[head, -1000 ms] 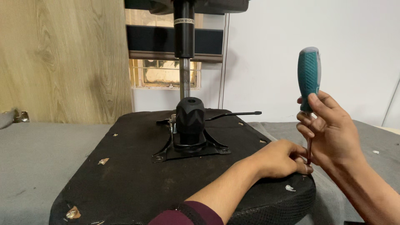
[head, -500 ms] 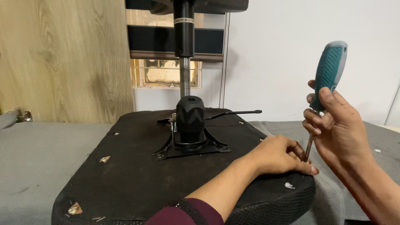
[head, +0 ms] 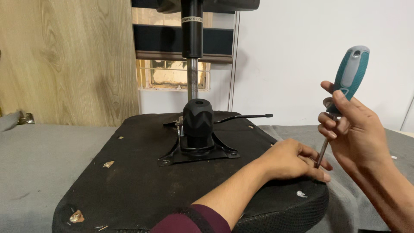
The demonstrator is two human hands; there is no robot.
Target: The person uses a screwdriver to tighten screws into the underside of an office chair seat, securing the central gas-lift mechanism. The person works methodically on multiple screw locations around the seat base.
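— Tilted further over since a second ago: the screwdriver (head: 345,92) in my right hand (head: 358,133) stood nearly straight up then, and now its teal-and-grey handle leans toward the upper right of the frame while the shaft slants down to the lower left.

— And the tip?

— Down by the fingers (head: 312,166) of my left hand (head: 291,162), at the right edge of the upturned seat (head: 142,185). Whether it sits in a screw head I cannot tell; my fingers cover that spot.

— How are you holding things?

— Right hand is wrapped around the lower part of the handle, fingers curled tight on it, thumb up along the grip. Left hand lies on the black underside of the seat, fingers pressed together around the shaft's end, steadying it; it has barely shifted.

— What does the lean tell you?

— I judge I am lining the blade up on a fastening at the seat's edge rather than turning it yet.

— Anything else nearby?

— The tilt mechanism (head: 197,129) with its lever (head: 243,117) sits at centre frame, the gas column (head: 192,51) rising from it. A pale fleck (head: 301,194) lies just below my left hand.
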